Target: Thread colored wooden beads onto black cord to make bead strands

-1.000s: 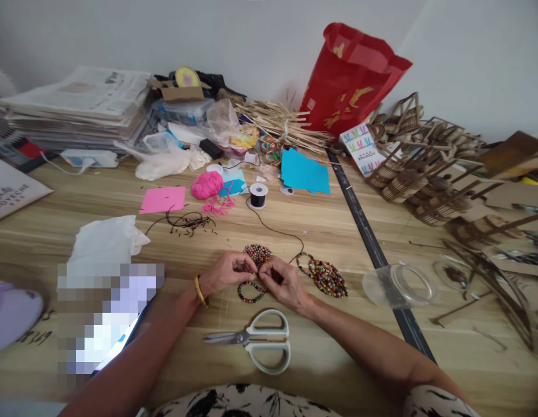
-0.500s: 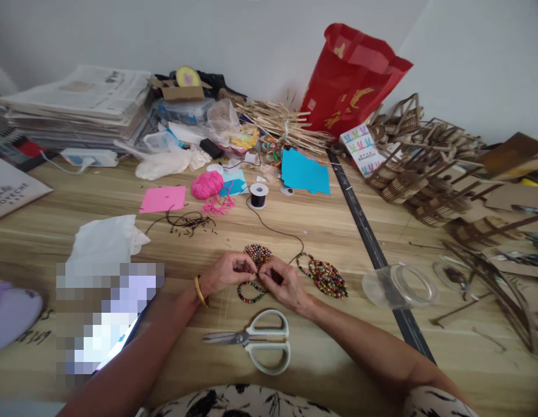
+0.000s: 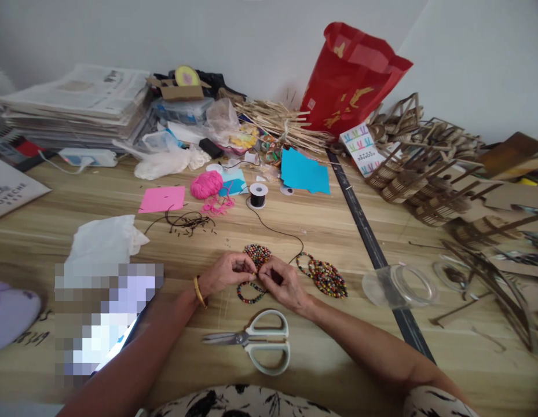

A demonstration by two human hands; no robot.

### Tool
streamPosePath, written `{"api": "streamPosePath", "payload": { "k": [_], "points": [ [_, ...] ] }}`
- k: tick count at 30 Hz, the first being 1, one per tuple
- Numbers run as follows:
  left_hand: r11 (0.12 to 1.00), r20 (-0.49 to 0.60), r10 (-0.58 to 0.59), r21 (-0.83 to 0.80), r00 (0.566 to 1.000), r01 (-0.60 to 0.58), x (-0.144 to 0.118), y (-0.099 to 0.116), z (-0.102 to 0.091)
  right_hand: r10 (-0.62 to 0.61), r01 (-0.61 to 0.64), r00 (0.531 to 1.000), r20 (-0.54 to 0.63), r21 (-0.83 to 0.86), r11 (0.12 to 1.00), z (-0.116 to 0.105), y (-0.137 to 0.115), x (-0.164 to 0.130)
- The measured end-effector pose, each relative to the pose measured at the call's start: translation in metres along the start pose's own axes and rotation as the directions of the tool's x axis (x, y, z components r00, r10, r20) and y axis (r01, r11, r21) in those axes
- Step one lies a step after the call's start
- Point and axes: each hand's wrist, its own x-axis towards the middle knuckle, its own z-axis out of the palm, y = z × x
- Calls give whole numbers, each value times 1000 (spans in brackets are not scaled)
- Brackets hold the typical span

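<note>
The left hand (image 3: 227,272) and right hand (image 3: 282,281) met fingertip to fingertip mid-table, both pinched together on a beaded loop (image 3: 250,294) hanging beneath them. Scissors (image 3: 257,341) lay just behind toward the body, a bead pile (image 3: 325,278) just right, bare wood between. The black cord (image 3: 275,230) ran back to its spool (image 3: 258,195). Nothing had shifted from half a second before.
</note>
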Motion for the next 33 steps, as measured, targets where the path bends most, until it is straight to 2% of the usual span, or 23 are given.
{"api": "streamPosePath", "payload": {
  "k": [25, 33],
  "points": [
    [1000, -8, 11, 4, 1000, -11, 0, 1, 1, 21, -21, 1000, 4, 2, 1000, 2, -1, 0],
    [999, -11, 26, 20, 1000, -26, 0, 1, 1, -21, 21, 1000, 18, 2, 1000, 0, 1, 0]
  ]
}}
